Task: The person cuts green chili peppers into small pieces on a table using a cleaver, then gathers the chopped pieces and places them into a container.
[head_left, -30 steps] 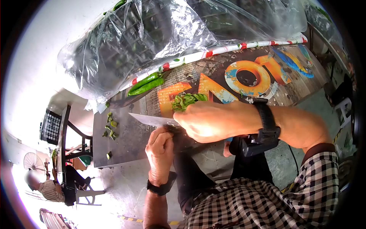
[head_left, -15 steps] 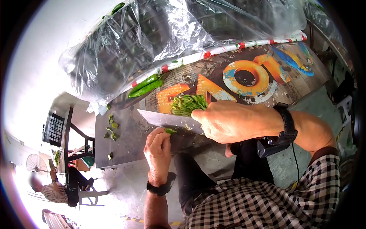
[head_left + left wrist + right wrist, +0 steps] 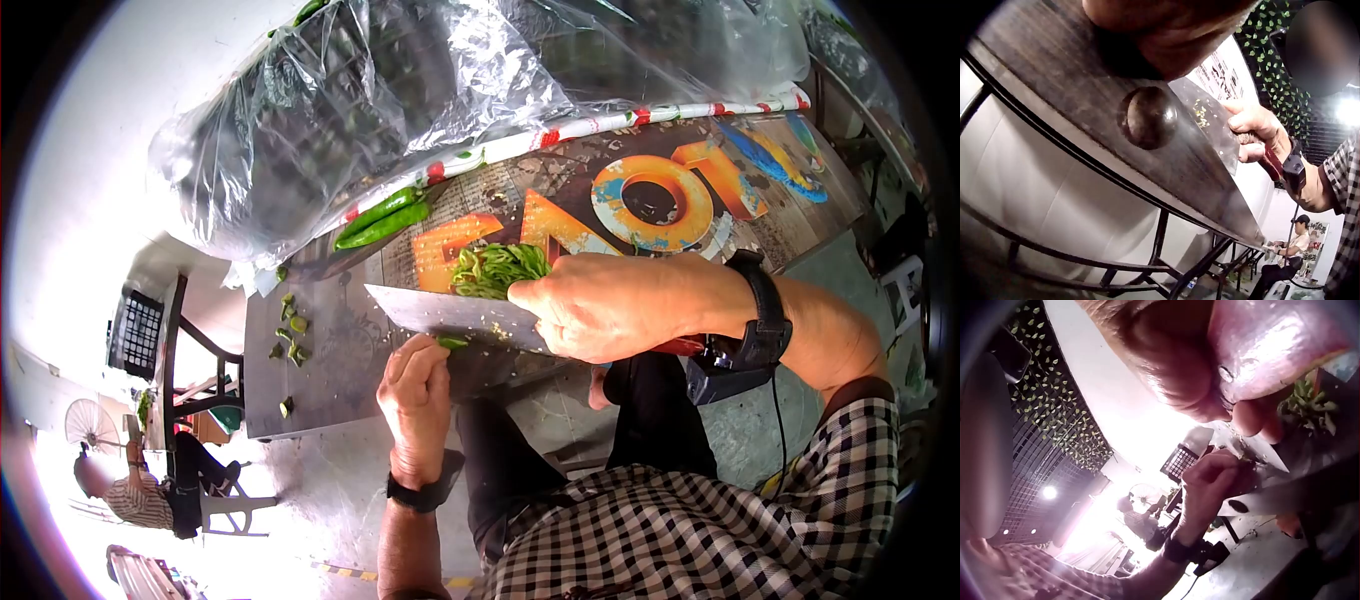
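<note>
The right hand curls its fingers round a broad-bladed knife; the left hand, near the table's near edge, pinches a green chili piece beside the blade. Green chili strips lie just beyond; two whole chilies lie farther left.

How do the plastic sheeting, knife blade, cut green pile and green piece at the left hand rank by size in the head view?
1. Plastic sheeting
2. Knife blade
3. Cut green pile
4. Green piece at the left hand
</note>
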### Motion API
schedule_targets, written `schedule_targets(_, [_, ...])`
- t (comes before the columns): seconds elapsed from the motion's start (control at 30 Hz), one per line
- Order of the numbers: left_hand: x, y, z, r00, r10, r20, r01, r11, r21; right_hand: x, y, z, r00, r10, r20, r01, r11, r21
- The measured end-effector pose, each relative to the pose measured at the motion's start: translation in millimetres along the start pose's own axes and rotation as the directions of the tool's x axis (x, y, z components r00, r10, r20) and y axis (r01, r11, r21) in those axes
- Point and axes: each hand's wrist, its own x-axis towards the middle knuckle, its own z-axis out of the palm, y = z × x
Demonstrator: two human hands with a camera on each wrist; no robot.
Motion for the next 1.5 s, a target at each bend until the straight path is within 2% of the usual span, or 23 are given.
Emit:
schedule_targets(0.07, [1,2,0,1.0,-0.002,0.009,0.002,1.0,0.005,3,7,3,0.996,-0.084,-0.002,0.084,0.996,-0.038])
schedule_targets(0.13, [2,2,0,1.0,0.005,0.011,-0.005,1.0,0.01,6,9,3,0.997,-0.072,0.022,0.072,0.997,-0.027])
schedule_targets(0.2, [2,3,0,1.0,0.016,0.008,-0.017,1.0,0.012,12,5,2,0.996,0.036,0.079,-0.038,0.999,0.03])
schedule_targets(0.4, [5,5,-1,0.999,0.027,0.025,-0.027,0.999,0.02,49,7,16,0.988,0.085,0.125,-0.09,0.996,0.029])
schedule_targets(0.47, [5,4,0,0.999,0.028,0.022,-0.028,1.0,0.012,52,10,16,0.982,0.015,0.188,0.022,0.98,-0.197])
schedule_targets(0.53, [6,4,-1,0.999,0.032,0.026,-0.032,0.999,0.011,48,5,13,0.984,0.013,0.18,0.024,0.979,-0.203])
schedule_targets(0.6, [6,4,-1,0.999,0.035,0.022,-0.035,0.999,0.013,27,-1,4,0.991,0.079,0.107,-0.079,0.997,-0.003])
schedule_targets(0.7, [4,3,0,1.0,0.028,0.014,-0.028,1.0,-0.001,3,-2,2,0.999,0.054,0.0,-0.053,0.995,-0.079])
schedule_targets(0.73, [4,4,0,0.999,0.03,0.012,-0.03,1.0,-0.002,1,-6,0,0.995,0.103,0.012,-0.102,0.994,-0.043])
schedule_targets(0.83, [3,5,-1,0.999,0.033,0.015,-0.033,0.999,-0.002,1,4,12,0.996,0.029,-0.087,-0.034,0.998,-0.06])
schedule_targets(0.93, [2,6,-3,0.999,0.023,0.03,-0.023,1.0,0.001,1,0,10,0.996,0.081,-0.036,-0.084,0.993,-0.077])
schedule_targets(1.03, [0,4,-4,0.999,-0.001,0.044,0.001,1.0,-0.011,1,-6,8,0.997,0.074,-0.028,-0.076,0.994,-0.076])
schedule_targets(1.2, [0,11,-1,1.0,-0.02,0.009,0.02,1.0,0.013,9,-4,20,0.994,-0.09,-0.066,0.077,0.981,-0.178])
schedule_targets(1.27, [1,14,-1,0.994,-0.108,0.02,0.108,0.994,0.005,17,-1,22,0.989,-0.134,-0.063,0.117,0.968,-0.221])
schedule_targets(1.3, [2,15,-1,0.989,-0.149,0.024,0.149,0.989,0.0,21,-3,19,0.994,-0.096,-0.041,0.084,0.967,-0.24])
schedule_targets(1.4, [2,17,-4,0.992,-0.116,0.041,0.113,0.991,0.076,24,-8,13,1.0,-0.006,0.011,0.009,0.96,-0.281])
schedule_targets(1.47, [0,15,-5,0.992,-0.116,0.047,0.113,0.992,0.061,11,15,21,0.975,-0.219,-0.039,0.189,0.909,-0.372])
schedule_targets(1.5, [-2,14,-5,0.992,-0.12,0.047,0.118,0.992,0.052,8,3,14,0.996,-0.086,-0.023,0.074,0.941,-0.331])
